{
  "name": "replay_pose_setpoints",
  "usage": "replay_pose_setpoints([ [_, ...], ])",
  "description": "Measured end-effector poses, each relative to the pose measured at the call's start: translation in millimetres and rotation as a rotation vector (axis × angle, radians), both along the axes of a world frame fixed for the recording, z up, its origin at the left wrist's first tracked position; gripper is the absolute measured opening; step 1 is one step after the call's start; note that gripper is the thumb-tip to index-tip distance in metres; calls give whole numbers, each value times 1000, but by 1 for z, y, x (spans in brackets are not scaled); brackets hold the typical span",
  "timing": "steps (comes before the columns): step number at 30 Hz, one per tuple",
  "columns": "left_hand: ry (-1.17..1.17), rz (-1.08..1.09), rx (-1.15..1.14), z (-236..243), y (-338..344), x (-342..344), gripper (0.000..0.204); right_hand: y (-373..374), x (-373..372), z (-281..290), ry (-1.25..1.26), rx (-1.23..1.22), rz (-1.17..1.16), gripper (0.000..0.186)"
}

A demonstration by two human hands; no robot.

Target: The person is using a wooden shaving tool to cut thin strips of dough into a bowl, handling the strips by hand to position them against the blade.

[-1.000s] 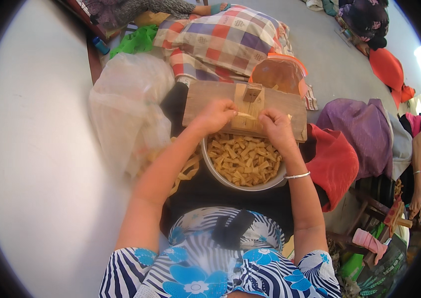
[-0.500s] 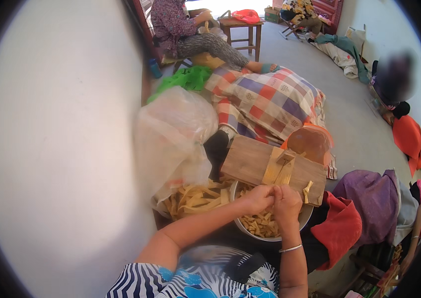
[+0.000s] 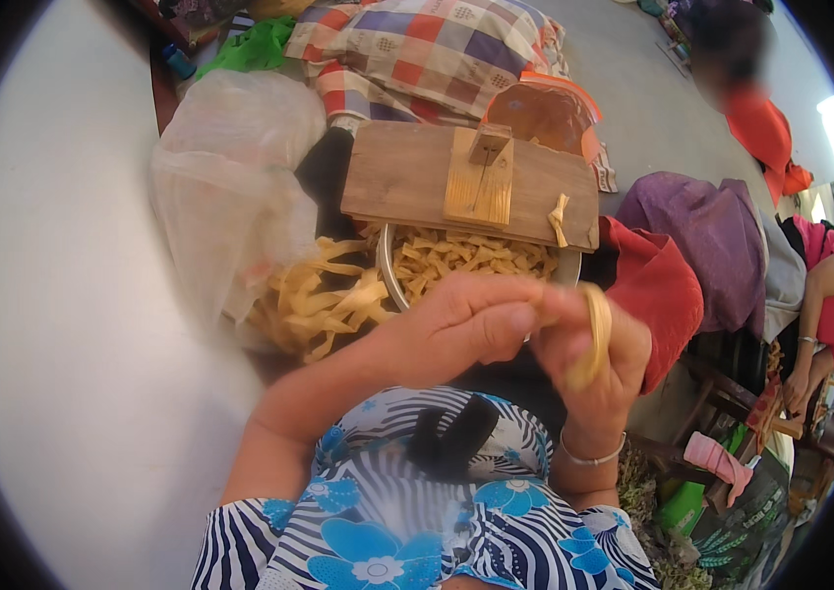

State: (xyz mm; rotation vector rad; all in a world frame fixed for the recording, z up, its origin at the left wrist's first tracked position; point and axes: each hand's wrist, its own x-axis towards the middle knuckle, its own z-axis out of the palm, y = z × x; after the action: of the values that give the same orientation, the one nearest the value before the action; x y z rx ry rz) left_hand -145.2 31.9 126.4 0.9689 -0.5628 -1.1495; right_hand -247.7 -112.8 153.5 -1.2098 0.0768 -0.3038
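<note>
In front of my chest my two hands meet. My left hand (image 3: 476,320) is closed, its thumb pressed against the fingers; what sits in the pinch is hidden. A pale yellow flat strip (image 3: 591,334) loops round the fingers of my right hand (image 3: 624,354), which is curled and a little blurred. Just beyond them stands a pale-rimmed basin (image 3: 387,267) holding many short yellow pieces (image 3: 476,254). Across its far side lies a wooden board (image 3: 397,177) bearing a lighter plate with an upright block (image 3: 489,144). One knotted yellow piece (image 3: 559,218) rests on the board's right end.
Loose yellow strips (image 3: 328,295) lie left of the basin, beside a whitish plastic bag (image 3: 230,167). A checked cloth bundle (image 3: 427,49) and an orange-edged container (image 3: 545,113) are beyond the board. Red cloth (image 3: 648,305) and purple cloth (image 3: 692,246) lie right; another person's arm (image 3: 815,305) shows there.
My view has tipped downward, so the board and basin sit higher in it. Both hands have come back from the basin toward my chest, and the looped strip now shows on my right hand.
</note>
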Motion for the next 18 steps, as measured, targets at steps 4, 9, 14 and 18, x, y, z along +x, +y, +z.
replay_pose_setpoints([
  [4, -245, 338, -22, -66, -34, -7, 37, -10, 41, -90, 67, -634, -343, 23],
  [9, 51, 160, 210, -100, -24, 5, 21, -19, 45, -122, 64, -995, -392, 16],
  [14, -943, 377, 418, -120, -19, 2, 16, -27, 32, -151, 245, -1096, -283, 15],
  [18, -1381, 494, 383, -124, -19, -5, 26, -25, 17, -192, 509, -303, -7, 29],
])
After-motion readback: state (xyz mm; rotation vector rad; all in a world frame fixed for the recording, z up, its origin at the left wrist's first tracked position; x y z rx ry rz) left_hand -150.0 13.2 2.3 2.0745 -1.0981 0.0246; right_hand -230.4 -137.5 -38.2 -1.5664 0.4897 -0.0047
